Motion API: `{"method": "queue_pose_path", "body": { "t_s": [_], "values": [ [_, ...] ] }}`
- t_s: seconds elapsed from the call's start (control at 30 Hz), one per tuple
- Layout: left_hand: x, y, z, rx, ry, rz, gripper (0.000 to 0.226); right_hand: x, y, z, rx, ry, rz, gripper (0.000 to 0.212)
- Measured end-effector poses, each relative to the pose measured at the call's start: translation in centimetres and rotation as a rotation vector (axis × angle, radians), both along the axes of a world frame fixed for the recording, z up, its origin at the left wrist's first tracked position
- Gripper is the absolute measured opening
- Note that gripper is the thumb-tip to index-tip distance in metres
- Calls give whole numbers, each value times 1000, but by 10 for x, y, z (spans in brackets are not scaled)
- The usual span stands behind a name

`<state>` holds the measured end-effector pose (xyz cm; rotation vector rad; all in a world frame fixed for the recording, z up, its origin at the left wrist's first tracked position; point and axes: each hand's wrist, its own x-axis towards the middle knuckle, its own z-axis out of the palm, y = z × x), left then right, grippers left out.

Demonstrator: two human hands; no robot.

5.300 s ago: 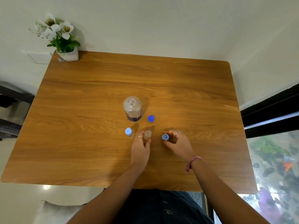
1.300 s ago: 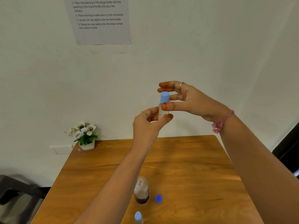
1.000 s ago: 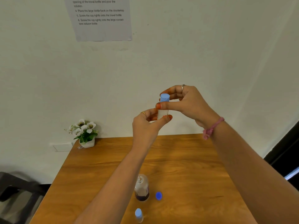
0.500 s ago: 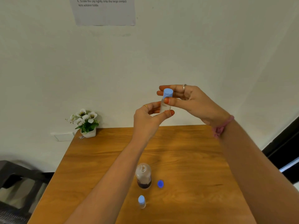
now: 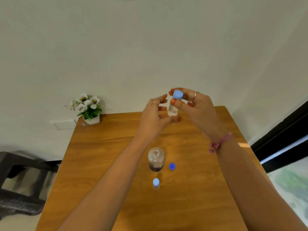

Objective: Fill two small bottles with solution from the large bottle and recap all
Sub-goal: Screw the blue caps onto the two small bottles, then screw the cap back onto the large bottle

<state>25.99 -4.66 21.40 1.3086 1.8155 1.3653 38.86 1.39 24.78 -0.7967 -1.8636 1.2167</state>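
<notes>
- While both arms are reaching up over the wooden table (image 5: 103, 147), a dark chair (image 5: 20, 174) is standing off the table's left side, at about 9 o'clock from the table's middle.
- A small white pot of white flowers (image 5: 88, 108) is sitting at the table's far left corner, at roughly 10 o'clock from the large bottle, well apart from it.
- The left hand (image 5: 154, 117) is hovering just left of the raised small bottle with its fingers spread and loosely bent; the thumb is lying under the bottle's base (whether it is actually touching is too blurred to tell), so the grip is looking wide rather than closed.
- The large bottle (image 5: 155, 160) is standing upright and uncapped near the table's middle, with dark liquid low in it.
- At 6 o'clock from it, nearer the person, a second small bottle (image 5: 156, 184) is standing upright with its light blue cap on.
- The raised small bottle (image 5: 173, 110) is being held in the air at about 12 o'clock from the large bottle, slightly tilted, with its light blue cap (image 5: 178, 94) on top.
- A dark blue cap (image 5: 172, 166) is lying on the table just beside the large bottle, at its 3 o'clock.
- The right hand (image 5: 198, 107) is pinching the raised bottle around its cap and neck, thumb in front and fingers curling behind; a ring is showing on one finger.
- A pink band (image 5: 220, 142) is circling the right wrist.
</notes>
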Motion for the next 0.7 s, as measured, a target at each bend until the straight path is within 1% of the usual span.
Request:
{"method": "queue_pose_path", "body": {
  "t_s": [0.03,0.07,0.1,0.23,0.33,0.4,0.47,0.57,0.7],
  "values": [
    [-6,-7,-11,-68,5,-52,94,5,-7,-13,-34,-15,-6,27],
    [-14,-14,-25,-136,13,-73,103,11,-15,-28,-76,-29,-15,27],
    [-22,-21,-39,-194,29,-68,105,16,-23,-43,-115,-55,-28,28],
    [-55,-46,-99,-393,113,-16,82,30,-57,-114,-234,-207,-22,34],
    [-64,-59,-129,-495,109,-51,73,38,-76,-159,-328,-306,-23,33],
    [-63,-65,-144,-540,116,-97,73,40,-87,-183,-391,-324,-44,27],
    [-61,-69,-156,-577,121,-126,77,41,-95,-199,-383,-382,-54,25],
    [-57,-74,-169,-618,94,-136,84,38,-102,-215,-382,-439,-45,29],
    [-57,-78,-179,-641,70,-136,91,35,-108,-226,-318,-529,-13,36]
  ]
}}
